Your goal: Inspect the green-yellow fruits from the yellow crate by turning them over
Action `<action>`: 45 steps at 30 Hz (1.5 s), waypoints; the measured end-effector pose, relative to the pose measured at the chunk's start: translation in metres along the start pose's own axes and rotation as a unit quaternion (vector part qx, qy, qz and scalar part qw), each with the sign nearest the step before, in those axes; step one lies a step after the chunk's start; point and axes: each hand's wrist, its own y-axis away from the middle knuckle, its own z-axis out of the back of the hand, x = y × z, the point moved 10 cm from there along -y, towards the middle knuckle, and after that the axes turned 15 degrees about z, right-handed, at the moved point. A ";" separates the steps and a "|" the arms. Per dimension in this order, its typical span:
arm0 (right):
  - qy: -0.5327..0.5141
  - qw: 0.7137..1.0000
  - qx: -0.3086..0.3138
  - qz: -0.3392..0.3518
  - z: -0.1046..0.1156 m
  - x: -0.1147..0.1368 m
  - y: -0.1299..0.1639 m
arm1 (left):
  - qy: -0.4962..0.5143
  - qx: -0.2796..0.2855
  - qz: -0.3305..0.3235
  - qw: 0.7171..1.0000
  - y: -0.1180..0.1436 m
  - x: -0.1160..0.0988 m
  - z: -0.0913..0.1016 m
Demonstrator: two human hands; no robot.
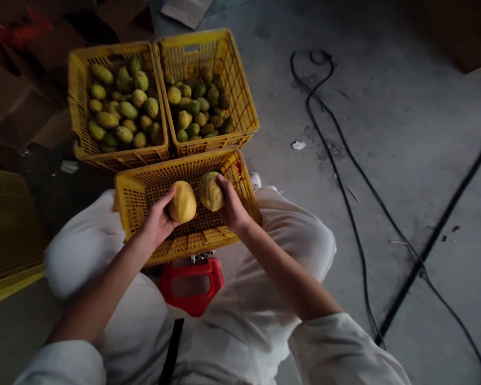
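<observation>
My left hand (157,220) grips a yellow fruit (182,202). My right hand (232,206) grips a second, duller yellow-green fruit (210,191). Both fruits are held side by side just above a near yellow crate (144,184) that rests between my knees and shows only its bare mesh bottom. Beyond it stand two more yellow crates, the left crate (77,96) and the right crate (240,91), each filled with several green and yellow fruits.
A red plastic stool (192,280) shows under me. Another yellow crate (8,235) stands at the left edge. Cardboard boxes (20,101) lie at the far left. Black cables (344,182) snake over the grey concrete floor on the right.
</observation>
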 end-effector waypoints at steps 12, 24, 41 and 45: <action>0.007 0.997 0.065 -0.030 -0.013 -0.005 0.013 | 0.000 -0.027 -0.041 0.999 -0.019 0.002 0.011; 0.034 0.997 0.064 0.006 0.002 0.009 0.004 | 0.052 -0.003 0.007 0.999 -0.022 0.006 0.000; 0.050 0.996 0.059 0.050 -0.001 0.014 0.008 | -0.007 0.028 -0.054 0.998 -0.024 -0.003 -0.009; 0.051 0.998 0.029 0.038 0.010 0.001 -0.002 | -0.021 0.033 -0.066 0.997 -0.030 -0.005 -0.005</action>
